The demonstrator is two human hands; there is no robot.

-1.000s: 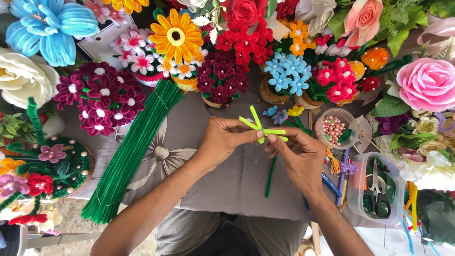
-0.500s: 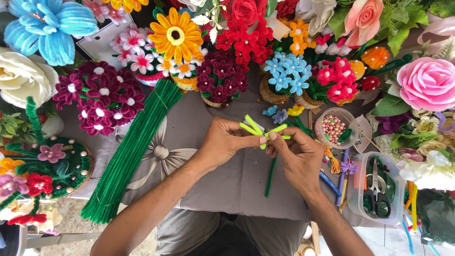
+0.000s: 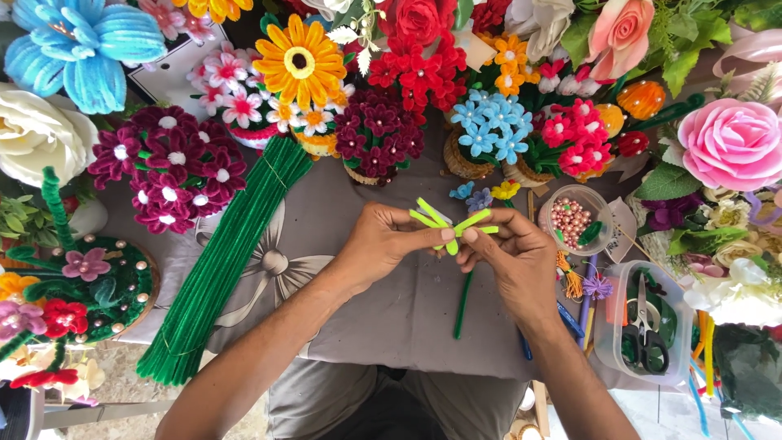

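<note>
I note both hands meet at frame centre: the left hand (image 3: 383,244) pinches the cluster of lime-green fuzzy pipe-cleaner pieces (image 3: 446,224) between thumb and forefinger, fingers narrow and closed on it, and the right hand (image 3: 513,257) grips the same cluster from the 3 o'clock side, thumb and fingertips tight on its junction. Compared with half a second and a full second back, the lime prongs have swung: they stood more upright then, and now they fan flatter, one prong toward 10 o'clock, another toward 2 o'clock. I read that as the twist binding the pieces to the dark green pipe-cleaner stem (image 3: 463,305) progressing; the stem hangs from the junction toward 6 o'clock, over the grey cloth with a printed bow (image 3: 326,269). Hands have hardly shifted otherwise. Outward: at 9 o'clock of the hands lies a long bundle of dark green pipe cleaners (image 3: 224,269), running diagonally. At 3 o'clock, a small clear cup of pink beads (image 3: 570,220); at 4 o'clock, a clear plastic box holding scissors (image 3: 643,322). At 12 o'clock, a pot of dark magenta chenille flowers (image 3: 379,130) and a basket of light blue chenille flowers (image 3: 489,130).
</note>
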